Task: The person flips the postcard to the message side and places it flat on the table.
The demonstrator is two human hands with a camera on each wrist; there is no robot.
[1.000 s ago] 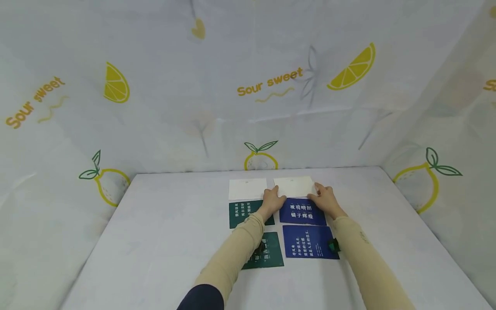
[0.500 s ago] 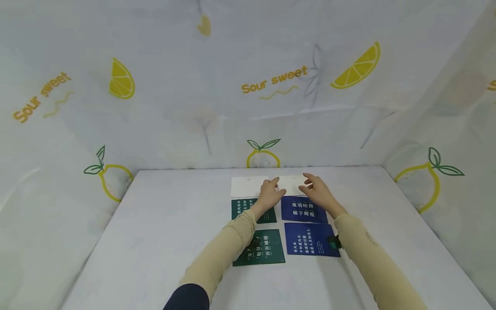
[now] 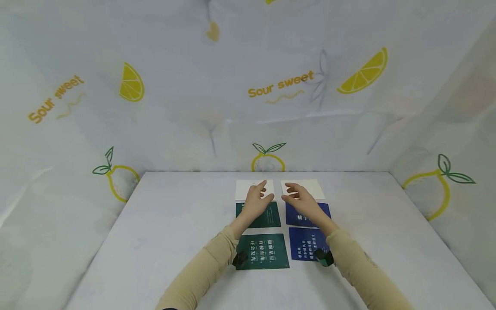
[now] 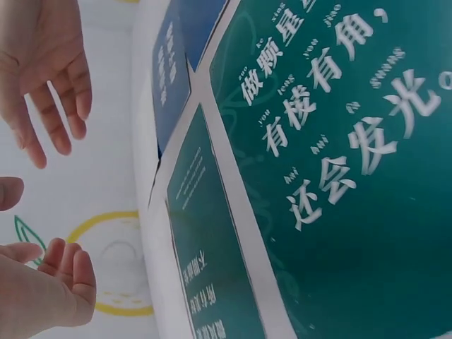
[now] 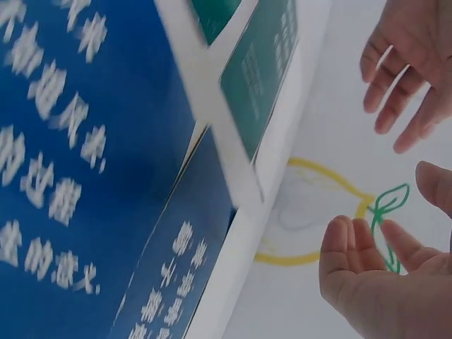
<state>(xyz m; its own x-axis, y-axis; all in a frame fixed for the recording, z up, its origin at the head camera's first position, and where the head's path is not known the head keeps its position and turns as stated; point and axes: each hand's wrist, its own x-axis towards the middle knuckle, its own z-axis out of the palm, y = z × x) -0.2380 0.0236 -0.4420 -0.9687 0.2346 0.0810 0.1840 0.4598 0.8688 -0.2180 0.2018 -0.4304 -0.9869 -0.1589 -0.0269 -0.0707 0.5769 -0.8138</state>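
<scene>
We see six cards lying flat on the worktop (image 3: 174,245), and we place everything by the near green card (image 3: 268,252). The near blue card (image 3: 304,242) lies just to its right, the far green card (image 3: 268,218) just beyond it, and the far blue card (image 3: 293,214) beyond and to the right. Farthest beyond it we find the left white card (image 3: 244,190), in line with it, and the right white card (image 3: 312,188), off to its right. We see the left hand (image 3: 254,201) raised beyond the near green card, thumb and loosely bent fingers well apart, holding nothing. The right hand (image 3: 304,203), raised beyond it and to the right, is just as relaxed, thumb and fingers apart, bare too. Both hands are clear of the cards.
</scene>
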